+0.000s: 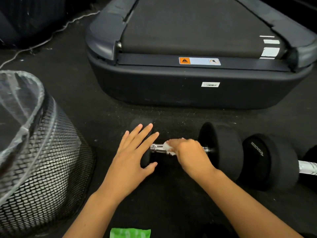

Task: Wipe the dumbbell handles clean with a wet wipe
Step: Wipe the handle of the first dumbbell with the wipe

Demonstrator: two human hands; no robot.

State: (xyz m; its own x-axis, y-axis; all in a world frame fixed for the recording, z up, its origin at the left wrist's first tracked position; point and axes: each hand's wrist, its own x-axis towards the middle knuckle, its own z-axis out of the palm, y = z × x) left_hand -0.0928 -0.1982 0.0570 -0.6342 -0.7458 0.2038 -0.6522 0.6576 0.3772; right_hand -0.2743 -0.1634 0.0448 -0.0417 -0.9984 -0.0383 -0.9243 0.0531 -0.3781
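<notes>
A black dumbbell (221, 148) with a chrome handle (157, 148) lies on the dark floor in front of me. My left hand (132, 157) rests flat, fingers straight, on its left weight head, most of which is hidden beneath it. My right hand (190, 153) is curled round the handle and grips a white wet wipe (167, 147) against the chrome. A second black dumbbell (269, 160) lies to the right, its silver handle (307, 169) running off the frame edge.
A treadmill (197, 90) stands just behind the dumbbells. At the left is a mesh waste bin (48, 160) lined with a clear plastic bag. A green wipes packet (130, 233) lies at the bottom edge. A thin cord (42, 42) crosses the floor at the far left.
</notes>
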